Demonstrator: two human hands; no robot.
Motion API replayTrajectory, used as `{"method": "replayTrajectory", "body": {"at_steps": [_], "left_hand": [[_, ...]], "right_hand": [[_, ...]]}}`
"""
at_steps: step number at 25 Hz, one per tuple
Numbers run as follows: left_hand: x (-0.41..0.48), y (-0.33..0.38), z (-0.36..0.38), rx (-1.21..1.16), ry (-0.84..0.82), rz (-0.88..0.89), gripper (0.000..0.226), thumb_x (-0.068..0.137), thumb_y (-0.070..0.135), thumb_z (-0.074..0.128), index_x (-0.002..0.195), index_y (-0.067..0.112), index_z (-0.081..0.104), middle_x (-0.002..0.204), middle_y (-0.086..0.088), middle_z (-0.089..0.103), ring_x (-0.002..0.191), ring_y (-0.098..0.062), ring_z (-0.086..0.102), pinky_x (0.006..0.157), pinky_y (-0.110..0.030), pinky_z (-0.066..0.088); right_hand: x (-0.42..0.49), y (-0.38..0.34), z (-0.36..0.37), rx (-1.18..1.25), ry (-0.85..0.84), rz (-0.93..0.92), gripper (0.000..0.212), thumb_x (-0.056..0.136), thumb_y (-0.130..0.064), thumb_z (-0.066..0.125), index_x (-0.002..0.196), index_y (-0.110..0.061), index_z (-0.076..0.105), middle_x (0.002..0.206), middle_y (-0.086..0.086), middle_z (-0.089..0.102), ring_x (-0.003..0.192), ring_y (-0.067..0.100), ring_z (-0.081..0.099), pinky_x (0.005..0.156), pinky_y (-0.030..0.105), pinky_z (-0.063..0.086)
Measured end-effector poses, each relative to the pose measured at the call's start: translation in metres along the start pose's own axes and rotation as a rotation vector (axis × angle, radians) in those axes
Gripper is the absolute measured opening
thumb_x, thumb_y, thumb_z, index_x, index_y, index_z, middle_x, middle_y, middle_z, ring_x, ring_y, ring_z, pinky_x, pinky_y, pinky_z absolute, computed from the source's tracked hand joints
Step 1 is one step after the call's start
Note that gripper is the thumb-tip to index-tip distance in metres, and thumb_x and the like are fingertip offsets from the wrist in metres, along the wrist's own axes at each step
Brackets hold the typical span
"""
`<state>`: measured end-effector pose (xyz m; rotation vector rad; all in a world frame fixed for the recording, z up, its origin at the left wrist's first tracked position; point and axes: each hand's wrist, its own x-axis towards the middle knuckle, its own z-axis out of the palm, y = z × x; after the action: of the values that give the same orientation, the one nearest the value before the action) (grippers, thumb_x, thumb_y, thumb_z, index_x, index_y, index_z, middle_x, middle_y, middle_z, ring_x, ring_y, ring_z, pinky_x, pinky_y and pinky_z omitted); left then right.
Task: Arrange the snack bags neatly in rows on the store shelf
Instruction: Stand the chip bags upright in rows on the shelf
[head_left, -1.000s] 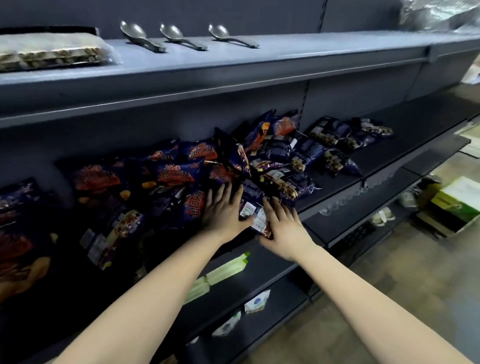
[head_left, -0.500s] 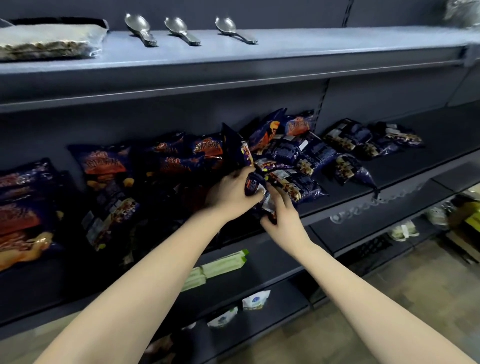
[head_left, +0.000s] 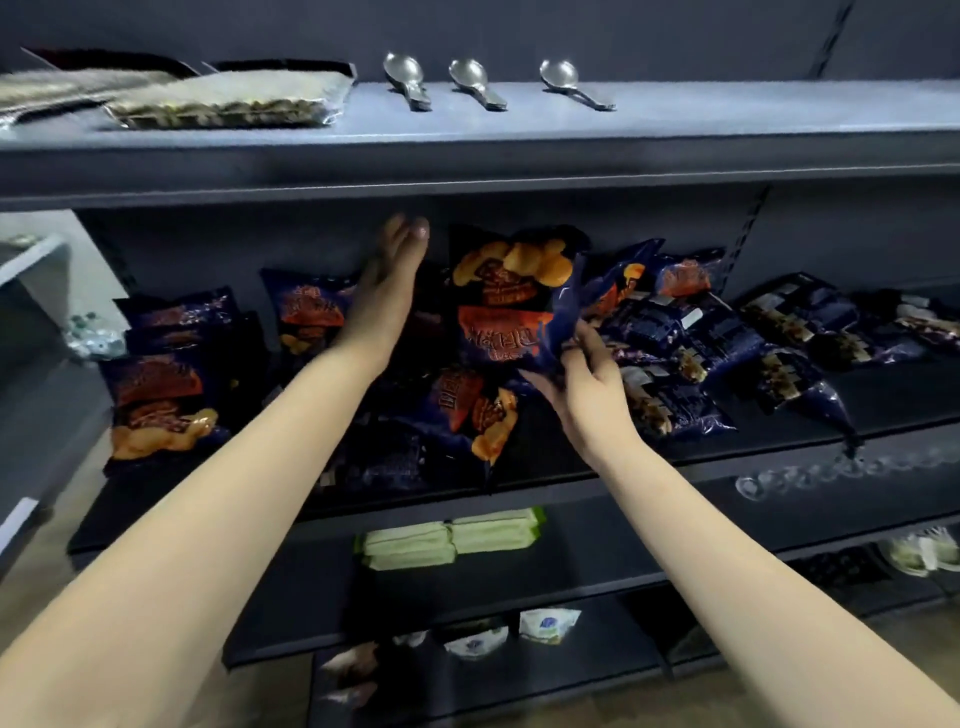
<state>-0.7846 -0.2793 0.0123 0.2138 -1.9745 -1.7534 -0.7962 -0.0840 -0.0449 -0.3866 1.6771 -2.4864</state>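
Over dark store shelf (head_left: 909, 384), amid jumbled snack bags (head_left: 156, 395): pinches one raised bag (head_left: 511, 312) by its lower edge with right hand (head_left: 587, 395), likely to stand it in a row. Reaches left hand (head_left: 382, 306) flat, fingers straight, just beside it, probably clearing a slot. Holds bag's long axis near upright, front facing camera.

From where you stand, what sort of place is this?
Most likely a small shop: tiered dark metal shelving, many matching snack bags piled on one shelf, spoons laid out above and green packets below.
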Motion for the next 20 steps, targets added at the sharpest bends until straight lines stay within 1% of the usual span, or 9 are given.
{"method": "replayTrajectory", "body": {"at_steps": [2,5,8,10,12,15,18,19,20], "left_hand": [[-0.013,-0.006,-0.029,-0.028,0.018,-0.108,0.103,0.052,0.078,0.064,0.14,0.033,0.034,0.146,0.003,0.04,0.126,-0.017,0.046,0.108,-0.038,0.033],[-0.046,-0.019,-0.068,-0.068,0.072,-0.239,0.109,0.045,0.071,0.073,0.137,0.023,0.039,0.136,-0.006,0.051,0.119,-0.025,0.054,0.1,-0.046,0.043],[-0.068,-0.025,-0.116,-0.155,0.11,-0.253,0.085,0.055,0.043,0.083,0.129,0.02,0.048,0.12,-0.005,0.063,0.105,-0.023,0.063,0.09,-0.043,0.051],[-0.08,-0.022,-0.147,-0.13,0.103,-0.263,0.053,0.068,0.021,0.08,0.115,0.016,0.057,0.105,-0.003,0.07,0.096,-0.022,0.066,0.081,-0.039,0.055],[-0.088,-0.018,-0.17,-0.16,0.171,-0.252,0.032,0.077,0.01,0.072,0.106,0.016,0.061,0.093,0.0,0.072,0.087,-0.019,0.067,0.068,-0.032,0.057],[-0.091,-0.026,-0.2,-0.355,0.375,-0.242,0.04,0.079,0.006,0.067,0.117,0.01,0.056,0.099,-0.005,0.069,0.079,-0.016,0.069,0.057,-0.026,0.055],[-0.097,-0.046,-0.212,-0.543,0.504,-0.273,0.049,0.078,0.008,0.067,0.125,0.011,0.053,0.109,-0.008,0.067,0.089,-0.02,0.068,0.072,-0.037,0.057],[-0.102,-0.056,-0.213,-0.564,0.535,-0.315,0.045,0.08,0.008,0.067,0.123,0.013,0.055,0.107,-0.007,0.067,0.092,-0.021,0.066,0.082,-0.041,0.055],[-0.108,-0.064,-0.214,-0.579,0.556,-0.353,0.041,0.08,0.008,0.066,0.119,0.015,0.057,0.106,-0.006,0.068,0.096,-0.022,0.065,0.088,-0.043,0.052]], "right_hand": [[0.006,0.005,0.021,0.23,-0.036,0.142,0.031,0.1,-0.004,0.024,0.111,-0.014,0.051,0.107,0.007,0.061,0.096,0.021,0.061,0.075,0.034,0.059],[0.002,0.029,0.06,0.254,-0.133,0.326,0.031,0.102,-0.012,0.027,0.126,-0.008,0.047,0.118,0.013,0.06,0.097,0.023,0.063,0.063,0.032,0.058],[-0.009,0.055,0.098,0.136,-0.253,0.415,0.032,0.103,-0.017,0.03,0.129,-0.009,0.047,0.114,0.012,0.063,0.088,0.021,0.066,0.06,0.03,0.058],[-0.014,0.061,0.125,0.094,-0.317,0.429,0.032,0.102,-0.023,0.033,0.128,-0.012,0.049,0.116,0.011,0.064,0.084,0.021,0.069,0.062,0.029,0.058],[-0.015,0.064,0.147,0.184,-0.348,0.486,0.036,0.099,-0.035,0.04,0.129,-0.015,0.048,0.106,0.008,0.069,0.081,0.02,0.071,0.062,0.029,0.058],[-0.023,0.078,0.175,0.283,-0.384,0.595,0.056,0.089,-0.051,0.047,0.132,-0.016,0.041,0.101,0.008,0.069,0.085,0.024,0.07,0.069,0.034,0.059],[-0.042,0.102,0.204,0.142,-0.544,0.629,0.078,0.058,-0.063,0.072,0.122,-0.023,0.052,0.099,-0.002,0.07,0.088,0.016,0.068,0.08,0.038,0.055],[-0.048,0.112,0.214,0.112,-0.581,0.639,0.072,0.057,-0.059,0.075,0.117,-0.025,0.055,0.102,-0.002,0.071,0.09,0.015,0.067,0.084,0.04,0.053],[-0.054,0.122,0.225,0.081,-0.588,0.648,0.061,0.066,-0.049,0.075,0.117,-0.023,0.056,0.111,0.0,0.068,0.097,0.017,0.065,0.09,0.042,0.051]]}}
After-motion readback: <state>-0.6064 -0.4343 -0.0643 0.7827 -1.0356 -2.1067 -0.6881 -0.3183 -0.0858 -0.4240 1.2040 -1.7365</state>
